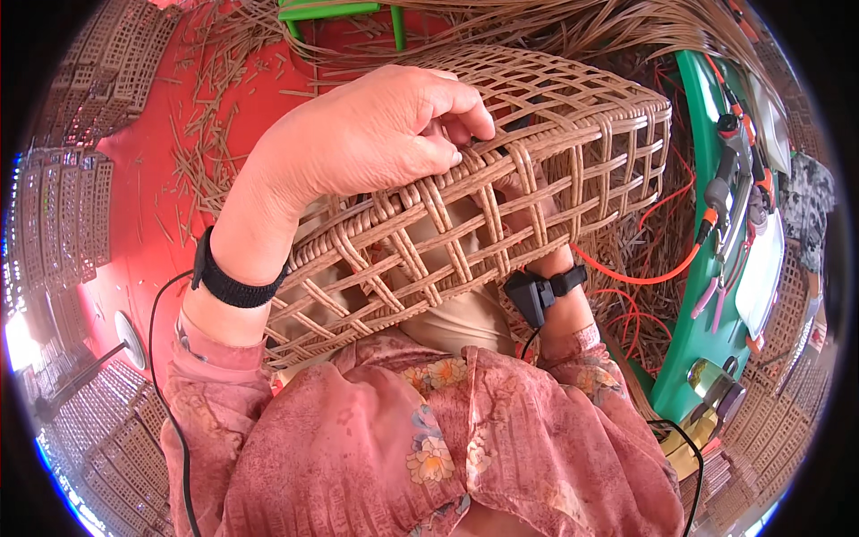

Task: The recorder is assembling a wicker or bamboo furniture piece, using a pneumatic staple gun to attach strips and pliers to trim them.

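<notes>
A brown woven basket (456,242) lies tilted across my lap, its open lattice side facing me and its corner at the upper right. My left hand (380,130) rests over the upper edge, with thumb and fingers curled together at the wrapped strands there. Whether a loose strand is between its fingertips is too small to tell. My right hand (537,206) reaches up from below, behind the lattice side. Only bits of its skin show through the gaps, and its fingers are hidden.
To the right stands a green table (667,376) with tools and an orange air hose (653,279) on it. A bundle of brown strands (626,22) lies at the top. Cut scraps litter the red floor (148,192). A green stool (327,9) stands far ahead. Stacked woven pieces (63,215) line the left.
</notes>
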`<state>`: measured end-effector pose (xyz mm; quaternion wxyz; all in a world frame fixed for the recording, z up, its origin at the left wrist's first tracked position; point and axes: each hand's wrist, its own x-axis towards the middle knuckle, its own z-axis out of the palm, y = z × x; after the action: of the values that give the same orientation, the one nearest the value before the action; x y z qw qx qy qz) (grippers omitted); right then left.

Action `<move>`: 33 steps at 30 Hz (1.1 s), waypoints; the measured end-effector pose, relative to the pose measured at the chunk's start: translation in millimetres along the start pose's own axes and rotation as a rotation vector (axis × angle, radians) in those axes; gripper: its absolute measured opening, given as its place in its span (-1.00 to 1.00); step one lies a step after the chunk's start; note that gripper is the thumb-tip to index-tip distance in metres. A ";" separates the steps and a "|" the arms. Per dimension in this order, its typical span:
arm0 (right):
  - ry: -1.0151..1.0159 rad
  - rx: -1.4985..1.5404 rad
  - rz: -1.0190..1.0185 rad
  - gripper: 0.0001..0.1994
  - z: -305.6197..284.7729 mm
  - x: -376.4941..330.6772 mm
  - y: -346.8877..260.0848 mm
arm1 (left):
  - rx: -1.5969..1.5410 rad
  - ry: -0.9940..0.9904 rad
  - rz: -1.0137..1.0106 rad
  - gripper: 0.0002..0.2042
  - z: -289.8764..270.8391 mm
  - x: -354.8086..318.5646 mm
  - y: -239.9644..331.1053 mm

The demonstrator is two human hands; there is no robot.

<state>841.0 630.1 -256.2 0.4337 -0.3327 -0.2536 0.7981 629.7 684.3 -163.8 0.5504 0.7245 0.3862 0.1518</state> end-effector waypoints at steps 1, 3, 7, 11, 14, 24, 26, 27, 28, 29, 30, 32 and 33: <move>0.040 0.007 -0.001 -0.84 1.7 -0.4 1.8 | 0.050 0.004 0.011 -0.72 0.1 0.3 0.7; 0.073 0.013 0.001 -0.86 -0.3 0.7 4.4 | 0.058 0.008 0.012 -0.73 -0.4 -0.6 1.2; 0.015 -0.368 0.000 -0.91 -19.8 5.1 14.5 | 0.019 0.016 -0.026 -0.74 -2.1 -1.9 -3.7; 0.047 -0.591 -0.108 -0.91 -12.5 5.2 11.5 | -0.009 0.017 -0.079 -0.75 -3.1 -2.0 -0.1; 0.082 -0.140 0.011 -0.87 -15.0 10.1 23.5 | 0.091 0.044 -0.067 -0.80 -0.8 -3.3 1.0; 0.026 -0.010 0.092 -0.77 -17.3 8.7 19.1 | 0.087 0.110 -0.081 -0.81 11.7 13.6 -3.7; -0.001 0.004 0.012 -0.80 -11.9 6.6 17.4 | -0.017 0.094 -0.148 -0.81 13.4 16.5 -9.8; 0.000 0.004 0.012 -0.80 -12.1 6.5 16.8 | -0.030 0.100 -0.138 -0.81 14.6 17.7 -12.7; -0.010 -0.021 0.019 -0.81 -12.7 6.3 15.9 | -0.044 0.107 -0.128 -0.81 15.0 18.6 -14.2; -0.018 -0.045 0.025 -0.82 -13.2 5.6 15.4 | -0.045 0.105 -0.127 -0.81 14.4 19.2 -13.9; -0.016 -0.046 0.026 -0.82 -11.5 4.5 13.7 | -0.145 0.080 -0.183 -0.81 13.4 19.7 -12.8; -0.181 0.068 -0.151 -0.84 -4.7 2.4 8.2 | -0.245 0.056 -0.239 -0.82 12.6 20.5 -14.4; -0.183 0.068 -0.151 -0.84 -1.8 2.1 6.8 | -0.269 0.043 -0.227 -0.81 12.8 20.8 -17.7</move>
<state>837.9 628.8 -262.8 0.4786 -0.2235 -0.2892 0.7983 644.6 692.4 -188.7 0.6475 0.5927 0.4535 0.1544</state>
